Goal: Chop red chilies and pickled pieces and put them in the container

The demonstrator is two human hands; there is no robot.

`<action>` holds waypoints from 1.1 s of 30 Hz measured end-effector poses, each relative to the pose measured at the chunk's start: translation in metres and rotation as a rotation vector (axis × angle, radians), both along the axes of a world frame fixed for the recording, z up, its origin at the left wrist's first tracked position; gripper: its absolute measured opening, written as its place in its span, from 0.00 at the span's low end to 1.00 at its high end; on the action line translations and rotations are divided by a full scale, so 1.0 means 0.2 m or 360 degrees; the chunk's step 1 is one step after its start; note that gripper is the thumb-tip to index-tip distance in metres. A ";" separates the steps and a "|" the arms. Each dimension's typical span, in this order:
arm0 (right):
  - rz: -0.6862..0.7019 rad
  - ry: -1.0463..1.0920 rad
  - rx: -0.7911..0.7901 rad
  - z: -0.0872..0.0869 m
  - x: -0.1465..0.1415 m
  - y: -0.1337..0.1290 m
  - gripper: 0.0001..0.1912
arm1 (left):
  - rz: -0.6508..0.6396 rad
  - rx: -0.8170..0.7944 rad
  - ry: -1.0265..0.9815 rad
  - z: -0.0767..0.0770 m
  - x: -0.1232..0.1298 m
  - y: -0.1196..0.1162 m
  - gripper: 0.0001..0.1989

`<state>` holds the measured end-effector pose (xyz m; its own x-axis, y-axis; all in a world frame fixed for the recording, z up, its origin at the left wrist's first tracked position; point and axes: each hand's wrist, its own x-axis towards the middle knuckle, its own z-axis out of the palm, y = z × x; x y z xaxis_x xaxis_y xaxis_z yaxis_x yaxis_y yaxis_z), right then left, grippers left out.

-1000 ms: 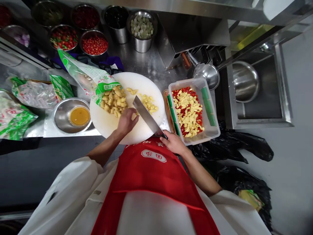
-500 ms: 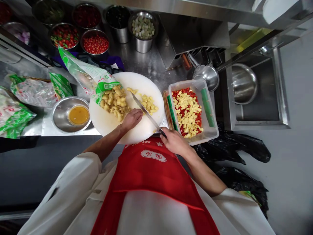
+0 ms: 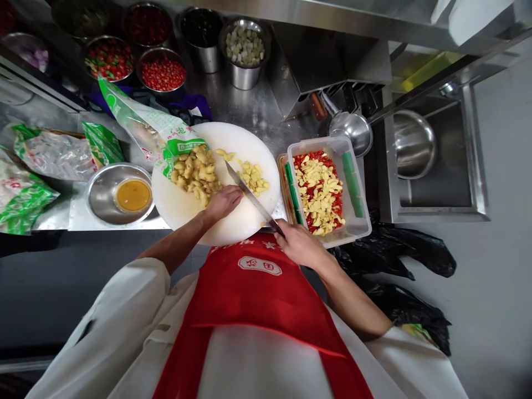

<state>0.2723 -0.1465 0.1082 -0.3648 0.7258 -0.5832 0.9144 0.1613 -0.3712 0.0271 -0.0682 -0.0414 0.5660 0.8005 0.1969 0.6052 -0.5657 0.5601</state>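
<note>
My right hand [image 3: 302,243] is wrapped round the dark handle of a knife [image 3: 254,198], whose blade slants up and left across a round white cutting board [image 3: 245,224]. My left hand [image 3: 224,203] rests on the board with curled fingers against the blade's left side. Its fingertips pinch a piece of ginger that is mostly hidden. Left of the blade lies a heap of whole ginger [image 3: 197,173], partly inside the mouth of a green-and-white plastic bag [image 3: 145,127]. Ginger slices [image 3: 254,178] lie to the right of the blade.
Right of the board stands a clear plastic tub [image 3: 358,227] of red chillies topped with ginger slices [image 3: 322,188]. A steel bowl [image 3: 97,194] with brown liquid sits at the left. Steel pots [image 3: 245,77], a ladle [image 3: 351,133] and a sink [image 3: 444,215] lie beyond.
The knife and my right hand have shifted very slightly. My left hand stays in about the same place, and the head view has moved a little.
</note>
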 end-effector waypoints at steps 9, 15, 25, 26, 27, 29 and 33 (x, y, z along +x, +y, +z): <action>0.0008 0.0032 0.0024 -0.03 -0.02 0.04 0.13 | -0.0013 0.0098 -0.0030 -0.02 -0.01 -0.01 0.13; -0.0027 -0.0030 -0.0016 -0.07 -0.07 0.06 0.12 | -0.0031 0.0100 0.0001 -0.02 -0.01 -0.01 0.12; -0.0052 0.0082 0.0037 -0.12 -0.02 0.05 0.12 | -0.0038 0.0124 -0.0009 -0.02 -0.01 -0.01 0.10; -0.0070 0.0098 0.0043 -0.14 -0.03 0.06 0.12 | -0.0038 0.0114 -0.0001 -0.02 -0.01 -0.01 0.10; -0.0086 0.0123 0.0053 -0.17 -0.04 0.07 0.12 | -0.0038 0.0102 0.0009 -0.02 -0.01 0.00 0.10; -0.0116 0.0202 0.0087 -0.20 -0.04 0.11 0.12 | -0.0046 0.0079 0.0039 -0.03 -0.01 0.02 0.11; -0.0216 0.0414 0.0184 -0.16 0.04 0.15 0.10 | -0.0010 0.0111 0.0082 -0.01 0.02 0.00 0.12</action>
